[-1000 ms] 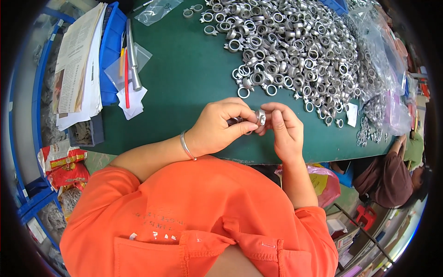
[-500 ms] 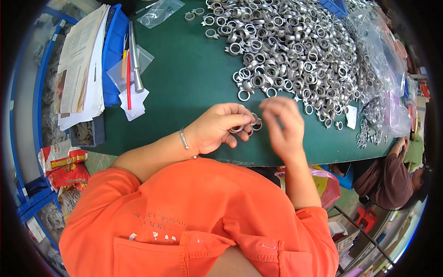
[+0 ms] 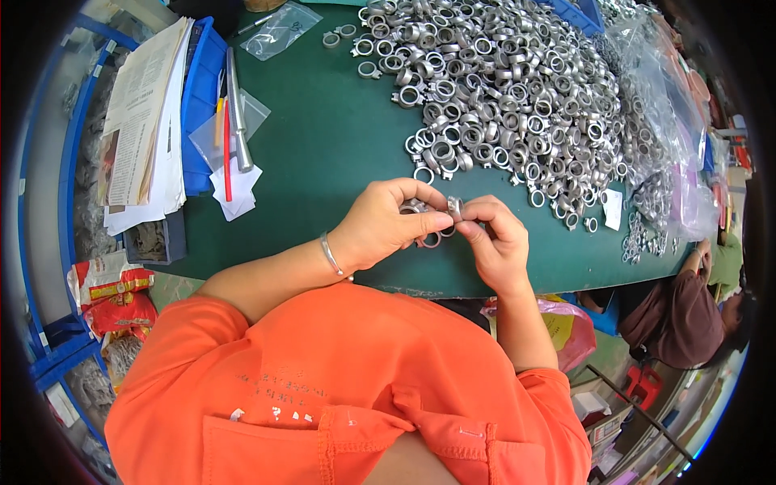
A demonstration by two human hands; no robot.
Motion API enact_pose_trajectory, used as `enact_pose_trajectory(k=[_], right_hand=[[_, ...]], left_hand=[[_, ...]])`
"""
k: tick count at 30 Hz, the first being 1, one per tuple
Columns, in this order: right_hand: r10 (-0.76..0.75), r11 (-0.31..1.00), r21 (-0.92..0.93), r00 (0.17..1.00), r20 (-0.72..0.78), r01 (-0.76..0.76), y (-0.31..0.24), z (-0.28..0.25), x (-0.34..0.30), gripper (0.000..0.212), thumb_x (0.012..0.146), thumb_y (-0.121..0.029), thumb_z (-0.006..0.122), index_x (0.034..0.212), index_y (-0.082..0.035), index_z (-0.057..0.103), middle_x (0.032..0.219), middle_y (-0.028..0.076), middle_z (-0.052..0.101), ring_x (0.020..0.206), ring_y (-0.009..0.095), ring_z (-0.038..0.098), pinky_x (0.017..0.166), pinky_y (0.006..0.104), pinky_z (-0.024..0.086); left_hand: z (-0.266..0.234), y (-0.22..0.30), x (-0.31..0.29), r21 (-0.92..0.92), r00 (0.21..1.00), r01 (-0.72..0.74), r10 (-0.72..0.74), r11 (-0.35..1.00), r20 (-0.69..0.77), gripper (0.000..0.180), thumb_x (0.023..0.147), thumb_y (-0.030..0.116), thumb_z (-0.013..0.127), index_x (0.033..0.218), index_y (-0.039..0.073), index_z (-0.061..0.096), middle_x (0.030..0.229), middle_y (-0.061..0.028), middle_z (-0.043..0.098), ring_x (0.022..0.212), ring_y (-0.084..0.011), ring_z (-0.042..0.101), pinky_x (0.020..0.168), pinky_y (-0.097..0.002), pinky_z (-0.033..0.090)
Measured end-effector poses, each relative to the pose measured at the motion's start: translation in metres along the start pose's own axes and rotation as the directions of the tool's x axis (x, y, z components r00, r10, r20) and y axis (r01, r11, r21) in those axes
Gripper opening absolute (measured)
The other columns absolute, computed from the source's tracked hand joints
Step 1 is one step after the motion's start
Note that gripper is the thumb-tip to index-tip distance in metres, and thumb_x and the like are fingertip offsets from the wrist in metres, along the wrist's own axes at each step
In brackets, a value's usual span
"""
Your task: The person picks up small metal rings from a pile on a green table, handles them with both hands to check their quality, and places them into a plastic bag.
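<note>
Between my two hands, just past the table's near edge, a silver metal ring [image 3: 455, 208] is held upright. My right hand [image 3: 499, 242] pinches it between thumb and fingertips. My left hand [image 3: 394, 225] is closed, its thumb and index finger reaching to the ring's left side. More metal rings [image 3: 413, 207] show inside the curl of the left fingers and just below them; how many is hidden. Beyond my hands a large heap of similar silver rings [image 3: 501, 89] covers the far right of the green table [image 3: 315, 137].
At the left stands a blue bin [image 3: 202, 105] with papers [image 3: 145, 121] leaning on it, beside a tapered metal rod [image 3: 236, 113] and a red stick [image 3: 227, 153]. Clear plastic bags [image 3: 659, 89] lie at the right. Another person in brown [image 3: 675, 315] sits far right.
My right hand has come left and closed on a ring next to my left hand; before, it was blurred and apart. The left thumb and index finger have shifted toward that ring.
</note>
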State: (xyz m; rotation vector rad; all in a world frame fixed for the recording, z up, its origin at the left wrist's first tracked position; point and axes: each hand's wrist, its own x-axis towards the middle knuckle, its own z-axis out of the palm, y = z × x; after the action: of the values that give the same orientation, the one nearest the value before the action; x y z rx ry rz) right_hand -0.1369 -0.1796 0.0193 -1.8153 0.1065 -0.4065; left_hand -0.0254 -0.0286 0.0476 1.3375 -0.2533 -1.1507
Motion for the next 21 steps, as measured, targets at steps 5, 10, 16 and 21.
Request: enact_pose_trajectory(k=[5, 10, 16, 21], right_hand=[[-0.094, 0.995, -0.035, 0.995, -0.028, 0.093, -0.006, 0.005, -0.002, 0.012, 0.074, 0.005, 0.063, 0.084, 0.0, 0.059, 0.083, 0.01, 0.061, 0.076, 0.021, 0.059, 0.067, 0.0282, 0.047], [-0.027, 0.982, 0.186, 0.999, 0.018, 0.023, -0.004, 0.003, -0.005, 0.01, 0.077, 0.005, 0.062, 0.085, 0.002, 0.057, 0.096, 0.014, 0.058, 0.082, 0.02, 0.058, 0.07, 0.0296, 0.049], [-0.014, 0.858, 0.499, 0.977, -0.214, 0.121, -0.005, 0.019, -0.009, 0.019, 0.077, 0.01, 0.06, 0.088, -0.001, 0.048, 0.109, 0.02, 0.051, 0.09, 0.021, 0.056, 0.077, 0.0329, 0.049], [-0.493, 0.777, -0.483, 0.867, -0.067, 0.404, -0.016, 0.015, -0.001, 0.022, 0.059, 0.012, 0.064, 0.077, -0.002, 0.059, 0.088, 0.011, 0.062, 0.078, 0.027, 0.058, 0.07, 0.0328, 0.048]], left_hand=[[0.0, -0.012, 0.002, 0.035, 0.987, -0.153, 0.152, 0.988, 0.043, 0.01, 0.081, 0.003, 0.062, 0.089, -0.002, 0.061, 0.075, -0.0036, 0.058, 0.06, -0.0101, 0.057, 0.057, -0.0202, 0.048], [-0.002, -0.015, 0.001, 0.25, 0.894, -0.448, 0.426, 0.858, 0.139, 0.005, 0.08, -0.001, 0.062, 0.085, 0.0, 0.062, 0.087, -0.0051, 0.056, 0.069, -0.0107, 0.059, 0.063, -0.0208, 0.049], [0.001, -0.008, -0.001, 0.072, 0.998, -0.056, 0.054, 0.996, 0.038, 0.008, 0.084, 0.006, 0.058, 0.088, 0.0, 0.06, 0.08, -0.0059, 0.06, 0.062, -0.0079, 0.055, 0.049, -0.017, 0.041], [-0.007, -0.016, 0.002, -0.295, 0.975, 0.071, -0.003, 0.953, 0.224, 0.02, 0.088, 0.016, 0.054, 0.097, -0.001, 0.06, 0.08, -0.0074, 0.061, 0.059, -0.0079, 0.053, 0.045, -0.0168, 0.038]])
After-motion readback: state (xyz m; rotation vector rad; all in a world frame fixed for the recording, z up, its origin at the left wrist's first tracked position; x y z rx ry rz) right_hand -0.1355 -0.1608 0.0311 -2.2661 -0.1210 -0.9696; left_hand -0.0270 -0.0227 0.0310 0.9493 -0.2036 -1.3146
